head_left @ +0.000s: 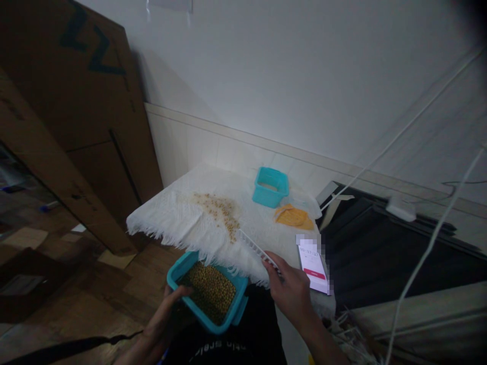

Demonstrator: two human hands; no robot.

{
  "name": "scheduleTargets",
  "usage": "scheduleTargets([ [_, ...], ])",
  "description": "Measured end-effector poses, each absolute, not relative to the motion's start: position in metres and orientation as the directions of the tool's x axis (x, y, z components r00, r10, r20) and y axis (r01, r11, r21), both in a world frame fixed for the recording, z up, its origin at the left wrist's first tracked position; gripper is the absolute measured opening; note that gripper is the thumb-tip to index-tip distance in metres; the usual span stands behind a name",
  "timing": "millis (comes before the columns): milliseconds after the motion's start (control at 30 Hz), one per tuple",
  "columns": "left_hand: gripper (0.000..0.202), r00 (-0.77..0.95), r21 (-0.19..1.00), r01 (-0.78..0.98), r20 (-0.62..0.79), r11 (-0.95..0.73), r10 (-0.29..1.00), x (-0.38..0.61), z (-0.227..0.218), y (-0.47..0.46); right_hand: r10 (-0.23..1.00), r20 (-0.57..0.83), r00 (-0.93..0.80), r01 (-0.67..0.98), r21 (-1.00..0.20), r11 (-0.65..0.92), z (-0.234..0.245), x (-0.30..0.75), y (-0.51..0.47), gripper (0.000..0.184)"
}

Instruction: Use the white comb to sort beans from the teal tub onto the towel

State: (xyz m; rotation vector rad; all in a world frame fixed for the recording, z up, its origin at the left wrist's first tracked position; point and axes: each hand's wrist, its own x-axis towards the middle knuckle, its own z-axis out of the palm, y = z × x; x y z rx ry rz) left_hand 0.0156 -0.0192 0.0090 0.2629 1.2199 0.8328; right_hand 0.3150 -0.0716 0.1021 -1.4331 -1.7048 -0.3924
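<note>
My left hand [165,306] grips the near left rim of a teal plastic basin [213,325], its thumb hooked over the edge. Inside lie many round, yellowish beans [215,286]. The basin sits tilted below the fringed edge of a white cloth [182,213], in front of my body. Closed round one end of a thin white strip with notches or slots along it is my right hand [291,284]. The strip [251,242] points up and left, its tip close to loose beans [222,209] scattered across the cloth.
A smaller teal container [268,196] stands at the back of the cloth-covered table, beside a crumpled orange-yellow cloth or bag [294,217]. A phone [314,266] lies at the right edge. Tall cardboard [95,126] stands left; a white cable [403,132] crosses the right side.
</note>
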Motion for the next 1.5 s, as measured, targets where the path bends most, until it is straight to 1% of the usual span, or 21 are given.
scheduleTargets([
  [167,0.097,0.123,0.593,-0.412,-0.716,0.692,0.687,0.012,0.013,-0.016,0.680,0.730,0.074,0.897,-0.347,0.274,0.103,0.315,-0.070,0.030],
  [267,0.098,0.135,0.596,-0.405,-0.711,0.694,0.690,0.012,0.017,-0.017,0.694,0.714,0.088,0.893,-0.365,0.262,0.101,0.315,-0.067,0.032],
  [433,0.086,0.072,0.628,-0.416,-0.698,0.658,0.712,0.016,0.016,-0.019,0.701,0.709,0.076,0.889,-0.366,0.273,0.102,0.314,-0.063,0.033],
  [567,0.074,0.081,0.620,-0.413,-0.704,0.667,0.705,0.014,0.011,-0.015,0.702,0.711,0.035,0.885,-0.349,0.309,0.106,0.310,-0.056,0.031],
  [700,0.072,0.126,0.592,-0.415,-0.715,0.691,0.688,0.011,0.008,-0.012,0.685,0.729,-0.020,0.870,-0.325,0.372,0.108,0.301,-0.057,0.034],
  [800,0.069,0.094,0.621,-0.400,-0.704,0.674,0.704,0.011,0.008,-0.014,0.705,0.706,-0.066,0.869,-0.307,0.389,0.109,0.299,-0.062,0.032],
  [867,0.066,0.096,0.634,-0.382,-0.696,0.673,0.711,0.011,0.009,-0.015,0.728,0.684,-0.046,0.876,-0.322,0.358,0.110,0.303,-0.063,0.031],
  [933,0.064,0.093,0.638,-0.378,-0.695,0.671,0.713,0.012,0.008,-0.015,0.737,0.675,0.024,0.885,-0.357,0.298,0.110,0.311,-0.059,0.029],
  [1067,0.069,0.071,0.642,-0.380,-0.698,0.666,0.713,0.012,0.004,-0.013,0.709,0.687,0.158,0.894,-0.405,0.194,0.108,0.329,-0.045,0.030],
  [1333,0.066,0.092,0.666,-0.352,-0.675,0.658,0.732,0.010,0.007,-0.013,0.738,0.660,0.141,0.848,-0.465,0.254,0.101,0.332,-0.036,0.028],
  [1500,0.071,0.077,0.675,-0.337,-0.674,0.656,0.734,0.010,0.009,-0.013,0.726,0.677,0.120,0.853,-0.445,0.273,0.105,0.330,-0.029,0.026],
])
